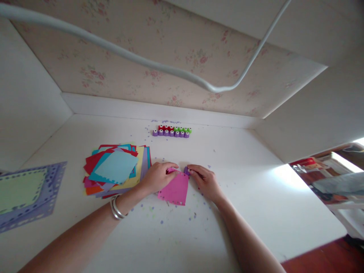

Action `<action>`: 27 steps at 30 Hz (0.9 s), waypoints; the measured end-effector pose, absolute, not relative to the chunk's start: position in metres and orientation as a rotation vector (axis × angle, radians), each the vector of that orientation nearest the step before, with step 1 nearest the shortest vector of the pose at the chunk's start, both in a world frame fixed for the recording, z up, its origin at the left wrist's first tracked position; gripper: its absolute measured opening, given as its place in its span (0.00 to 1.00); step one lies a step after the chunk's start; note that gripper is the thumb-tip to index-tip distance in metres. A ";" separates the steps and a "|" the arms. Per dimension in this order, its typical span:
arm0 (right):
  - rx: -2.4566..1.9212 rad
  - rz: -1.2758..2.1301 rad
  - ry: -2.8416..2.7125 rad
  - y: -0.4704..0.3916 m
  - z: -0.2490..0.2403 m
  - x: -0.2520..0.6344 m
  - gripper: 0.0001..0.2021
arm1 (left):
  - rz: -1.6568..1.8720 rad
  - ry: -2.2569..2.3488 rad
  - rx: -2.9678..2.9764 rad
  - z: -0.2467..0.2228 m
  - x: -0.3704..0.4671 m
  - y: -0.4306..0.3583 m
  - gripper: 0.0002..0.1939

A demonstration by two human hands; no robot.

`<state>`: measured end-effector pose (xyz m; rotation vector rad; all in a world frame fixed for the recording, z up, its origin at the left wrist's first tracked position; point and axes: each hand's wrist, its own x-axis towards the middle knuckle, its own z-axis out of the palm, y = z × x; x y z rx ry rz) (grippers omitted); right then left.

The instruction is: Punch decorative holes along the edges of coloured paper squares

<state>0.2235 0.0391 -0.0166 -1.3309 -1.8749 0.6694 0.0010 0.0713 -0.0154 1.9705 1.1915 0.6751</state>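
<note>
A pink sheet of paper (pixel 174 189) lies on the white table between my hands, small holes along its left, top and bottom edges. My left hand (pixel 159 176) pinches its upper left part between thumb and fingers. At the sheet's upper right corner, my right hand (pixel 204 180) grips a small purple craft punch (pixel 186 170), partly covered by the fingers. Tiny purple and green paper bits are scattered around the sheet.
A stack of coloured paper (pixel 116 167) sits left of my left hand. Punched green and purple sheets (pixel 22 189) lie at the far left. Rows of red, green and purple punches (pixel 171 132) stand near the back wall. A white cable (pixel 142 58) hangs across the top.
</note>
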 end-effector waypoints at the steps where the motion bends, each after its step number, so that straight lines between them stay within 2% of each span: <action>1: -1.327 0.667 -1.875 0.039 -0.017 0.224 0.12 | 0.678 1.192 1.968 -0.016 0.001 0.071 0.13; 16: -1.324 0.671 -1.876 0.039 -0.017 0.224 0.11 | 0.686 1.174 1.947 -0.018 0.000 0.073 0.14; 27: -1.388 0.632 -1.807 0.043 -0.024 0.226 0.12 | 0.670 1.221 2.150 -0.024 0.001 0.070 0.14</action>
